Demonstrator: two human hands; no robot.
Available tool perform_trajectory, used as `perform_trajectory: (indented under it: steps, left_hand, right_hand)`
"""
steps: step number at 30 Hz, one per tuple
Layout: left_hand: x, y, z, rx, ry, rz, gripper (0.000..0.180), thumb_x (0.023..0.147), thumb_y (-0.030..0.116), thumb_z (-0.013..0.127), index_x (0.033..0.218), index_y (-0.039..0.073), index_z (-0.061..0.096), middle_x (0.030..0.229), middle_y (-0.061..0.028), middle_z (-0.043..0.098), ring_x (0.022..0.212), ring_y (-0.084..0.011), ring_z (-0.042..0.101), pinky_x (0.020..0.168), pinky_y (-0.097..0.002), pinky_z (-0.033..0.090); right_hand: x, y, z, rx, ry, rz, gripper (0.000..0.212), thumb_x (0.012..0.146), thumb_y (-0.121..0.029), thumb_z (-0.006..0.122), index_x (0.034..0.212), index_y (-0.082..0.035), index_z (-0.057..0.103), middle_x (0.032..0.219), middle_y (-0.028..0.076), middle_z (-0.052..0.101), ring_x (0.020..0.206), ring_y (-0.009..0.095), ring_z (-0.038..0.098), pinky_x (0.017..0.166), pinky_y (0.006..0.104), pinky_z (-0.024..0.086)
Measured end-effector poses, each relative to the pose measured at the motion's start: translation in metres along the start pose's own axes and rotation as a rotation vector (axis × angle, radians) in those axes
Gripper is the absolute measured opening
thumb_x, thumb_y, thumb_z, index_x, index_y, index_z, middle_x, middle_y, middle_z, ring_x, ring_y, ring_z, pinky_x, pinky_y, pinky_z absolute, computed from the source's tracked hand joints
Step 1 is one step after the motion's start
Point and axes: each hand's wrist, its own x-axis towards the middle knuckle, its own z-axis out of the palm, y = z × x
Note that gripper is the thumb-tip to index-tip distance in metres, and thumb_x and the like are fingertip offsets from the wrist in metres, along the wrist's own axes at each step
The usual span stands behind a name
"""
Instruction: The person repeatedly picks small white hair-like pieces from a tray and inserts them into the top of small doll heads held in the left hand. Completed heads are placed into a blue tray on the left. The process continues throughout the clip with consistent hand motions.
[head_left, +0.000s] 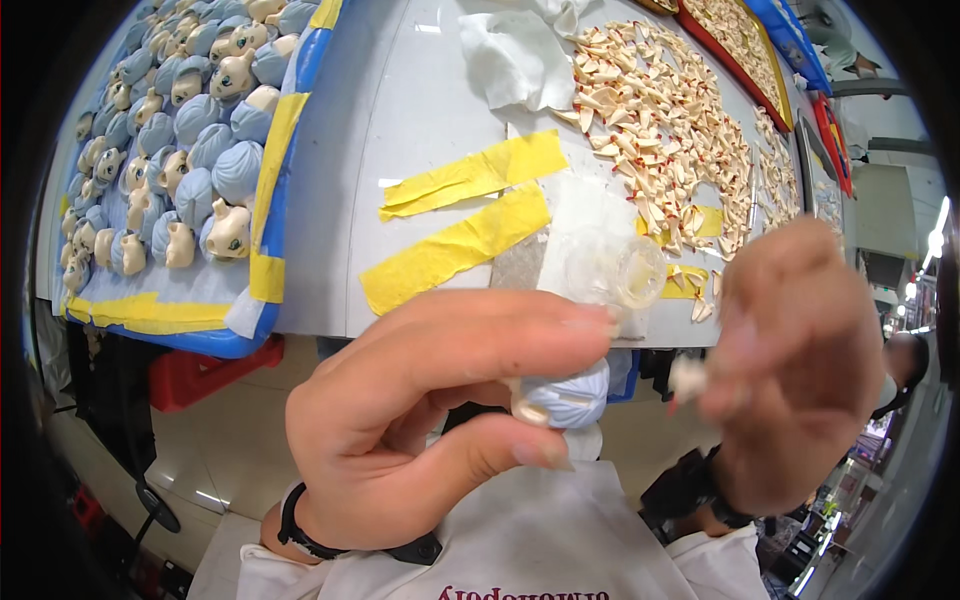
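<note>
Between the thumb and fingers of my left hand [390, 410] is a small doll head [570, 398] with moulded light-blue hair. A slot shows in the hair, and the face cannot be seen. To its right, my right hand [795, 360] is smeared by motion, its fingers pinched on a small cream pointed piece [686, 380] with a red end. The piece is apart from the head. Many similar cream pointed pieces [650, 110] with red ends lie in a loose heap on the table beyond my right hand.
At the left, a blue-rimmed tray [262, 300] edged with yellow tape holds many blue-haired doll heads. Yellow tape strips [460, 245], a clear plastic cup [640, 272] and a white cloth [515, 60] lie on the grey table [340, 200]. A red-edged tray [735, 62] with more pieces stands far right.
</note>
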Motion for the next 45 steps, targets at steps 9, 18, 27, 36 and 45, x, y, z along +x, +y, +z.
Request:
perform_trajectory:
  steps: [9, 18, 27, 36, 45]
  left_hand:
    - [0.002, 0.002, 0.007, 0.289, -0.017, 0.186, 0.039, 0.065, 0.013, 0.076, 0.095, -0.004, 0.057, 0.094, -0.0169, 0.056, 0.081, -0.0178, 0.052, 0.069, -0.0246, 0.045]
    - [-0.001, 0.004, 0.016, 0.601, 0.046, 0.303, 0.039, 0.06, 0.016, 0.08, 0.088, -0.002, 0.06, 0.088, -0.0129, 0.057, 0.075, -0.0169, 0.049, 0.064, -0.0239, 0.043]
    - [0.001, 0.002, 0.003, 0.278, 0.304, 0.038, 0.061, 0.059, 0.024, 0.082, 0.104, 0.004, 0.045, 0.106, -0.0105, 0.045, 0.079, -0.0167, 0.057, 0.058, -0.0189, 0.046]
    - [0.0, -0.003, -0.002, 0.25, 0.283, 0.044, 0.062, 0.062, 0.031, 0.08, 0.105, 0.005, 0.044, 0.1, -0.0092, 0.048, 0.076, -0.0147, 0.053, 0.058, -0.0208, 0.042]
    - [0.007, -0.007, -0.006, 0.241, 0.025, 0.14, 0.051, 0.065, 0.019, 0.079, 0.098, 0.005, 0.044, 0.097, -0.0108, 0.047, 0.081, -0.0186, 0.054, 0.066, -0.0253, 0.046]
  right_hand:
    - [-0.021, 0.008, 0.019, 0.326, -0.085, 0.008, 0.019, 0.073, -0.006, 0.069, 0.083, -0.01, 0.053, 0.078, 0.005, 0.045, 0.067, 0.009, 0.045, 0.058, 0.0197, 0.036]
    - [-0.021, 0.016, 0.032, 0.07, 0.1, -0.28, 0.03, 0.066, 0.006, 0.064, 0.089, -0.009, 0.051, 0.076, 0.008, 0.048, 0.062, 0.011, 0.044, 0.055, 0.0242, 0.036]
    - [-0.005, 0.053, -0.04, -0.268, 0.276, 0.126, 0.017, 0.066, 0.003, 0.062, 0.082, -0.001, 0.057, 0.08, 0.008, 0.056, 0.074, 0.017, 0.052, 0.066, 0.0271, 0.039]
    - [0.003, 0.069, -0.04, -0.513, 0.073, 0.095, 0.014, 0.066, 0.005, 0.059, 0.079, 0.0, 0.059, 0.079, 0.009, 0.058, 0.073, 0.021, 0.056, 0.066, 0.027, 0.041]
    - [-0.02, 0.034, -0.026, 0.169, 0.277, 0.167, 0.011, 0.077, -0.004, 0.062, 0.084, 0.001, 0.056, 0.078, 0.01, 0.054, 0.067, 0.014, 0.051, 0.061, 0.0224, 0.04]
